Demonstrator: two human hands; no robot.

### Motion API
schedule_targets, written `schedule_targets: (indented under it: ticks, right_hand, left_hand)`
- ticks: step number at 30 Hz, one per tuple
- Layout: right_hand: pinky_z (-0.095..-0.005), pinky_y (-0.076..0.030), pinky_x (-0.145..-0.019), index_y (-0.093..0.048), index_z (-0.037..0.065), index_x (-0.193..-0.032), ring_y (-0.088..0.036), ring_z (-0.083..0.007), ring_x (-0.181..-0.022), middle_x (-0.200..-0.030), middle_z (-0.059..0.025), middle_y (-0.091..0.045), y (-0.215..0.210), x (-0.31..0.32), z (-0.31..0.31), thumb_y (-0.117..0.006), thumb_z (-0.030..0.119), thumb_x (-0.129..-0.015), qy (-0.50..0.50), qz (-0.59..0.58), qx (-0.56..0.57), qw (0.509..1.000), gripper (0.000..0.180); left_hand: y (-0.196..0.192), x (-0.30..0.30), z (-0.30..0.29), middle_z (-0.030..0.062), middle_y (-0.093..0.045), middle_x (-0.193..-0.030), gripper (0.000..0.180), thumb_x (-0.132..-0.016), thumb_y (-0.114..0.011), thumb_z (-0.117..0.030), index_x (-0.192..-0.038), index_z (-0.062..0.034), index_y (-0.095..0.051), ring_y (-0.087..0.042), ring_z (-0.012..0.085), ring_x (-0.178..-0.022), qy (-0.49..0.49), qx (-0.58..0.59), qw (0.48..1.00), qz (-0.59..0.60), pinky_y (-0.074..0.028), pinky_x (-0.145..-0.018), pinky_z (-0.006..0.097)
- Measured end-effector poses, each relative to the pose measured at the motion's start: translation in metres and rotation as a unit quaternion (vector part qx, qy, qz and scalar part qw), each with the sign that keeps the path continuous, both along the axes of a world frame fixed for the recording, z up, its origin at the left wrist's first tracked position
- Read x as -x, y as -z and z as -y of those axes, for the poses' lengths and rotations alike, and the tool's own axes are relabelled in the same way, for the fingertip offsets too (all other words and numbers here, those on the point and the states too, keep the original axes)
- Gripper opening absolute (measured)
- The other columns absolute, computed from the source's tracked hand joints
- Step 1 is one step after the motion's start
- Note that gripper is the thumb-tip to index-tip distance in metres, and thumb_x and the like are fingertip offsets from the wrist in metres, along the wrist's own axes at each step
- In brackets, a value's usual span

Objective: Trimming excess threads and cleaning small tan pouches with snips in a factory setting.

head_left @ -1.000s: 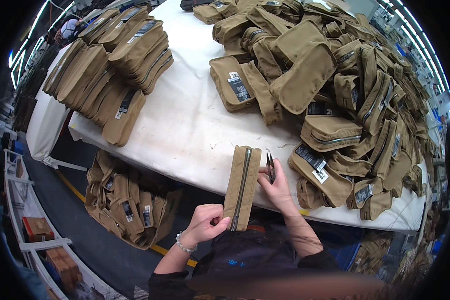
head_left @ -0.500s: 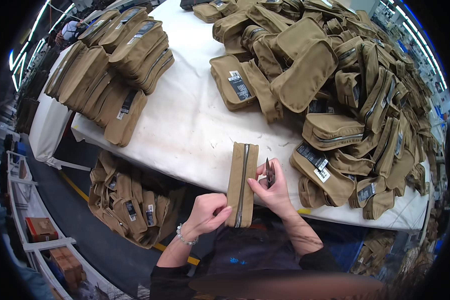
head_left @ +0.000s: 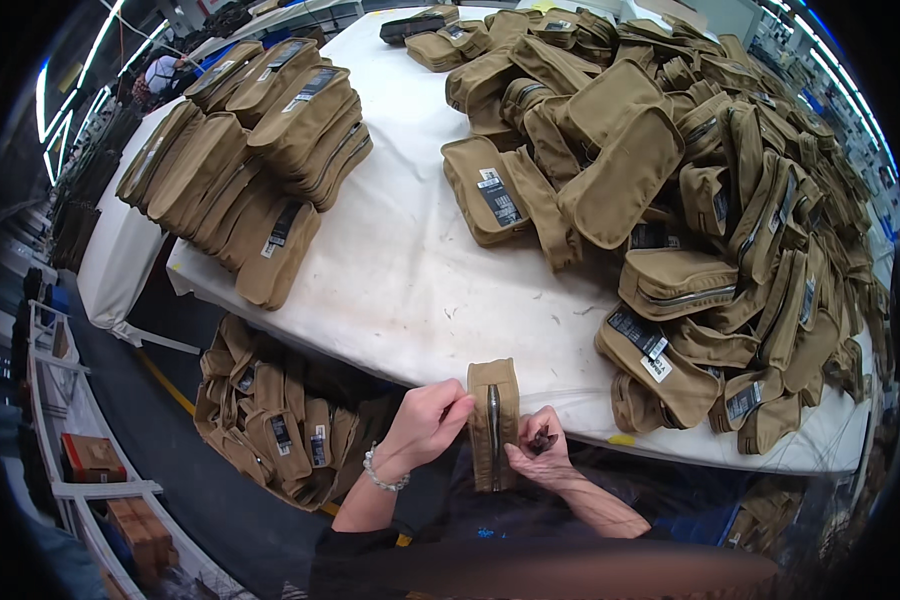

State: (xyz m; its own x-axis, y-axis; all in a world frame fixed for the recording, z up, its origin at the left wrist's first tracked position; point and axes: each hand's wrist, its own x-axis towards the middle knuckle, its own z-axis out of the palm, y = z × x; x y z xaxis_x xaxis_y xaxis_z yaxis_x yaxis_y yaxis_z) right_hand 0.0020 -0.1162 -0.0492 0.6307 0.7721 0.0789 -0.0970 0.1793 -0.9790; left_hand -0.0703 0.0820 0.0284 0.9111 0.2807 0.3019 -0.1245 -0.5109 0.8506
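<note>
A khaki fabric pouch (head_left: 483, 425) stands with its zippered side facing up at the table's near edge. My left hand (head_left: 425, 425), with a beaded bracelet at the wrist, is closed on the pouch's upper left edge. Low on its right side, the fingers of my right hand (head_left: 545, 458) press against the pouch. That same hand is closed round dark thread snips (head_left: 542, 441), which point away from me and look foreshortened. The zipper (head_left: 494, 425) runs along the middle of the pouch; its lower end is hard to make out.
Neat stacks of pouches (head_left: 295, 125) stand at the table's far left. A large loose heap of pouches (head_left: 620, 175) covers the right side. Below the left edge sits a container of more pouches (head_left: 280, 430). A shelf rack (head_left: 105, 490) holds boxes at far left.
The pouch has tilted and looks shorter, lower in view. My left hand has shifted from its near end to its far end. The snips have swung from upright to foreshortened. The whole view has shifted slightly.
</note>
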Motion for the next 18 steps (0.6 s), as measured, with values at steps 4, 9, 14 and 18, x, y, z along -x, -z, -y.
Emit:
schedule_targets:
  ticks: [4, 9, 14, 18]
  right_hand:
    - [-0.0172, -0.028, -0.052, -0.034, 0.011, -0.093, -0.034, -0.0019, -0.061, -0.084, -0.0006, -0.046, 0.004, -0.002, 0.001, -0.064, -0.006, -0.083, 0.002, -0.048, -0.032, 0.998, 0.036]
    - [-0.0233, -0.037, -0.067, -0.036, 0.011, -0.09, -0.041, -0.0071, -0.073, -0.085, -0.0005, -0.043, -0.007, -0.016, -0.017, -0.063, -0.004, -0.084, 0.071, -0.046, 0.0, 0.996, 0.031]
    - [-0.023, -0.042, -0.069, -0.04, 0.013, -0.089, -0.048, -0.0074, -0.078, -0.086, 0.0008, -0.044, -0.039, -0.043, -0.058, -0.058, -0.004, -0.086, 0.14, -0.246, -0.046, 0.958, 0.025]
    - [-0.0225, -0.045, -0.05, -0.042, 0.015, -0.088, -0.049, -0.0073, -0.058, -0.077, 0.0016, -0.047, -0.069, -0.061, -0.086, -0.055, -0.001, -0.088, 0.163, -0.408, -0.056, 0.896, 0.02]
  left_hand:
    - [-0.001, 0.017, -0.018, 0.0063, -0.05, -0.061, 0.02, -0.087, -0.059, -0.002, -0.069, 0.0004, -0.051, -0.048, 0.0164, -0.052, 0.117, 0.137, 0.982, -0.049, -0.037, -0.05, 0.029]
    - [0.013, 0.046, -0.054, 0.0077, -0.067, -0.078, 0.021, -0.074, -0.079, -0.016, -0.086, -0.0032, -0.066, -0.064, 0.0207, -0.068, 0.342, 0.09, 0.922, -0.155, -0.047, -0.058, 0.032]
    - [0.039, 0.077, -0.04, 0.0063, -0.065, -0.081, 0.046, -0.068, -0.079, -0.015, -0.111, -0.0094, -0.063, -0.063, 0.0261, -0.084, -0.042, -0.355, 0.885, -0.3, -0.044, -0.077, 0.041]
    - [0.015, 0.044, -0.02, 0.0115, -0.065, -0.081, 0.02, -0.083, -0.066, -0.004, -0.102, -0.0028, -0.063, -0.064, 0.0257, -0.075, -0.099, -0.068, 0.981, -0.154, -0.05, -0.069, 0.035]
